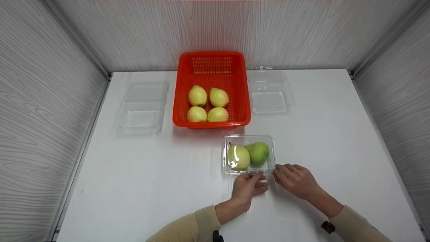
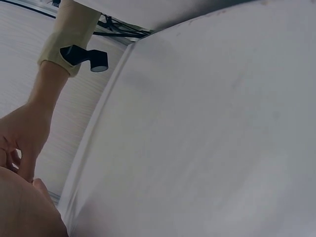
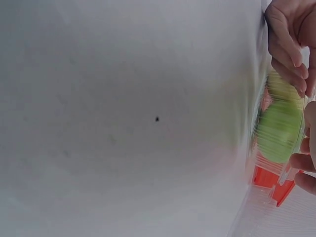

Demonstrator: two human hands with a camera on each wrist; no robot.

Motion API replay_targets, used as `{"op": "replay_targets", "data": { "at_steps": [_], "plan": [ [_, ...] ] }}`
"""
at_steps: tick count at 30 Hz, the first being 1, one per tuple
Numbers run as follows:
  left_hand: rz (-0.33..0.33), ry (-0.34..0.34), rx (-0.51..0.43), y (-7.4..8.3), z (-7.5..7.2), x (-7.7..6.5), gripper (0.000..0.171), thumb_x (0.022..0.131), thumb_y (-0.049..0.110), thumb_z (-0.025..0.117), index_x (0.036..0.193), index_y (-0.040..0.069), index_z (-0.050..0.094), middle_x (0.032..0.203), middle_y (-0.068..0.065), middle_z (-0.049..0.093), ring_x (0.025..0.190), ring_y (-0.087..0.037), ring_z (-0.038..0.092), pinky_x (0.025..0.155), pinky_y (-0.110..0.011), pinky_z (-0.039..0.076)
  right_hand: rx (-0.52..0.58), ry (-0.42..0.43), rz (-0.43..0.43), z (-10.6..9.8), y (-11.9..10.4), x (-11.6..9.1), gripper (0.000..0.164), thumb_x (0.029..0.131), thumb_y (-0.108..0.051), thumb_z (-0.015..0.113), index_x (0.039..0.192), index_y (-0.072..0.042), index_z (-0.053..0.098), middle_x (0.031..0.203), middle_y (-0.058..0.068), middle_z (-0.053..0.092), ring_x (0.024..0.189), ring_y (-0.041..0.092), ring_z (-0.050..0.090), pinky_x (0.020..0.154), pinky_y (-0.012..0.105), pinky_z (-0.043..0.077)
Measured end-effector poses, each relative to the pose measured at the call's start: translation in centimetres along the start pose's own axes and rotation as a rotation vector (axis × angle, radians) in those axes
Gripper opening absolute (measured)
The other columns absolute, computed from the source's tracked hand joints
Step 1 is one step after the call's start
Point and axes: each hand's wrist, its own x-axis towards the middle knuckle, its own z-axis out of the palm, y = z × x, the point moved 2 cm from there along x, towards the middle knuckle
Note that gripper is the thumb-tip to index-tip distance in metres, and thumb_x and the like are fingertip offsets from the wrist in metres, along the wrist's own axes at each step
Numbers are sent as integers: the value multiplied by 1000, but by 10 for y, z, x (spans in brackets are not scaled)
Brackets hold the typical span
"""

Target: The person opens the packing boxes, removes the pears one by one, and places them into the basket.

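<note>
A lidded clear plastic container (image 1: 249, 137) lies near the middle of the table, with a pale yellow pear (image 1: 239, 158) and a green pear (image 1: 259, 153) side by side in it. At its front edge, my left hand (image 1: 247, 188) pinches the rim between thumb and forefinger, the other fingers pointing right. My right hand (image 1: 295, 179) grips the front right corner with its fingertips. From the right wrist, the green pear (image 3: 280, 131) shows through the clear wall, with fingers of both hands along the rim. The left wrist view hides the container.
A red plastic basket (image 1: 211, 123) holding several yellow pears (image 1: 197, 95) stands behind the container. One open clear container (image 1: 142, 107) lies left of the basket, another (image 1: 268, 97) right of it. Wood-grain panels (image 1: 215, 27) border the white table.
</note>
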Motion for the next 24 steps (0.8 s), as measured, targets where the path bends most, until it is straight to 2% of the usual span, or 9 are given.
{"op": "replay_targets", "data": {
  "at_steps": [5,13,24],
  "plan": [
    [-1,5,-8,1,2,0,28,99,20,69,113,-4,68,105,-16,77,84,-17,80,84,-35,67,-21,32,-82,2,3,1,30,107,-12,51,95,-3,76,89,8,75,70,19,73,58,30,62],
    [-7,9,-25,3,4,-1,23,99,16,67,111,-4,68,103,-16,77,87,-19,80,84,-34,67,-91,48,-187,4,3,-1,37,110,-8,46,93,0,77,88,12,77,79,23,77,66,31,65],
    [-15,-15,-1,5,3,-3,19,99,16,65,110,1,66,100,-8,74,84,-16,79,83,-33,67,-29,173,-266,14,10,-1,37,109,-9,50,85,2,75,81,12,76,72,23,76,60,26,62]
  ]
}}
